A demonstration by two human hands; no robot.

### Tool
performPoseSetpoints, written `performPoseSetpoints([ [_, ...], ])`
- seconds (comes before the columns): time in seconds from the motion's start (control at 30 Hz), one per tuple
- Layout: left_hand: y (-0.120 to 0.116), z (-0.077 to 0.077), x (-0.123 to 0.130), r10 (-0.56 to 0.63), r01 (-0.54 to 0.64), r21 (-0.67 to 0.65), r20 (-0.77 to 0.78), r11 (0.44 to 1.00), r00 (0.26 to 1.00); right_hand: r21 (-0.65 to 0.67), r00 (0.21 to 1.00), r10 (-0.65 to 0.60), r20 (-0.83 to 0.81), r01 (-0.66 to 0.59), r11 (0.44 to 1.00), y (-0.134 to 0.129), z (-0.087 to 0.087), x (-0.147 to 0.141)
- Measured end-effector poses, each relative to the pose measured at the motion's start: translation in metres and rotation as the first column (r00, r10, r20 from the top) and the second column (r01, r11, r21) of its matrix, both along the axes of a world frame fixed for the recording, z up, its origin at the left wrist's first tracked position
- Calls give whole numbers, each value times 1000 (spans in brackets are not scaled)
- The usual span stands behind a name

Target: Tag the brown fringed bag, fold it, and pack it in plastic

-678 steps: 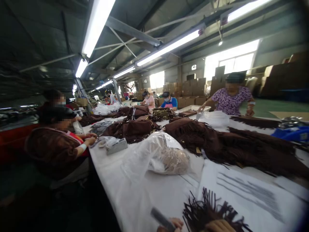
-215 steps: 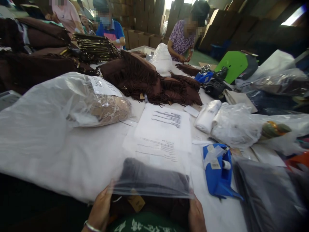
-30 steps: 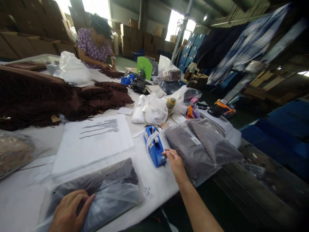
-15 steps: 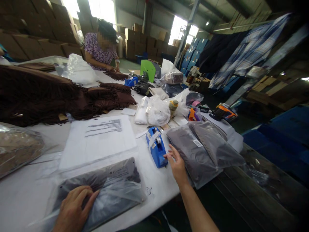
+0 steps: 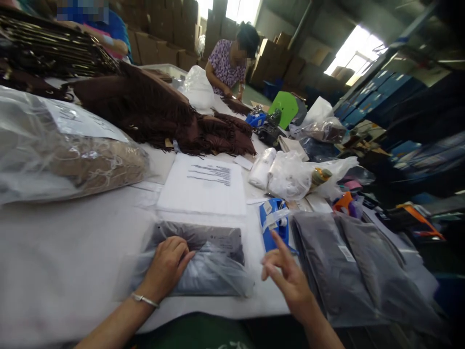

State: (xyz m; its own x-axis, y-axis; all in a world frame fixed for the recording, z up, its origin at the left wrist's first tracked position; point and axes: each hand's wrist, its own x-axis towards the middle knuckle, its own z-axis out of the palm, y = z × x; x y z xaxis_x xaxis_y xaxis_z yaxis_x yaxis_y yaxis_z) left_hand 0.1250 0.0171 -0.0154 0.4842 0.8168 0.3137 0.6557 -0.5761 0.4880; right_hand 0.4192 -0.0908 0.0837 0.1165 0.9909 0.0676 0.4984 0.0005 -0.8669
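Observation:
A dark folded garment in a clear plastic bag [image 5: 218,266] lies flat at the table's near edge. My left hand [image 5: 170,261] rests on it with fingers curled against the plastic; its fingertips are partly hidden. To the right, a blue tape dispenser [image 5: 267,235] stands on the table with a strip of tape [image 5: 276,218] across its top. My right hand [image 5: 286,271] is just in front of the dispenser, index finger stretched out and the others loosely bent, with nothing visible in it. Beside it lie grey bagged garments [image 5: 323,266] with a barcode label.
Behind the bag lies a stack of white printed sheets [image 5: 203,189]. A large bag of beige items [image 5: 94,160] and brown fringed fabric [image 5: 163,106] occupy the left. White plastic bags [image 5: 290,174] are at the back right. Across the table, a person in a purple top [image 5: 225,65] works.
The view has swung left, bringing a second person into sight. My right hand has drawn slightly back from the dispenser's front, index finger extended. My left hand stays on the bagged garment.

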Motion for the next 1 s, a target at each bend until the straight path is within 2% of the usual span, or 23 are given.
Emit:
performPoseSetpoints([
  [0.03, 0, 0, 0, 4, -4, -5, 1, 1000, 1000, -69, 971, 239, 5, -238, 969, 16, 11, -23],
  [0.07, 0, 0, 0, 11, -11, -5, 1, 1000, 1000, -125, 902, 428, 47, -420, 899, 33, 17, -46],
  [0.13, -1, -1, 0, 18, -18, 0, 0, 1000, 1000, -216, 719, 645, 258, -608, 764, 67, 15, -84],
  [0.17, -1, -1, 0, 23, -23, 4, -1, 1000, 1000, -276, 625, 676, 390, -621, 733, 82, 9, -98],
  [0.2, -1, -1, 0, 26, -26, 7, -4, 1000, 1000, -333, 534, 676, 509, -602, 726, 95, 0, -108],
  [0.27, -2, -1, 0, 34, -34, 13, -14, 999, 999, -413, 401, 632, 663, -508, 756, 113, -17, -116],
  [0.3, -3, 0, 0, 39, -38, 17, -21, 999, 999, -435, 367, 614, 699, -463, 772, 119, -24, -115],
  [0.37, -3, 0, 0, 47, -46, 23, -33, 999, 998, -457, 375, 606, 702, -416, 786, 125, -30, -105],
  [0.53, -4, 0, -1, 48, -47, 23, -30, 999, 998, -465, 625, 642, 444, -451, 762, 128, -21, -71],
  [0.6, -4, 0, -1, 48, -47, 30, -25, 998, 999, -446, 675, 647, 354, -486, 751, 127, -18, -65],
  [0.7, -4, -2, 0, 54, -52, 46, -26, 998, 998, -386, 647, 679, 348, -561, 732, 124, -11, -67],
  [0.87, -4, -6, 1, 78, -76, 59, -30, 995, 997, -273, 489, 636, 597, -621, 735, 101, 16, -94],
  [0.93, -5, -7, 1, 78, -76, 60, -23, 995, 997, -257, 477, 648, 594, -650, 715, 94, 22, -104],
  [1.0, -5, -8, 1, 72, -71, 62, -19, 996, 997, -250, 499, 663, 559, -661, 708, 96, 20, -106],
])
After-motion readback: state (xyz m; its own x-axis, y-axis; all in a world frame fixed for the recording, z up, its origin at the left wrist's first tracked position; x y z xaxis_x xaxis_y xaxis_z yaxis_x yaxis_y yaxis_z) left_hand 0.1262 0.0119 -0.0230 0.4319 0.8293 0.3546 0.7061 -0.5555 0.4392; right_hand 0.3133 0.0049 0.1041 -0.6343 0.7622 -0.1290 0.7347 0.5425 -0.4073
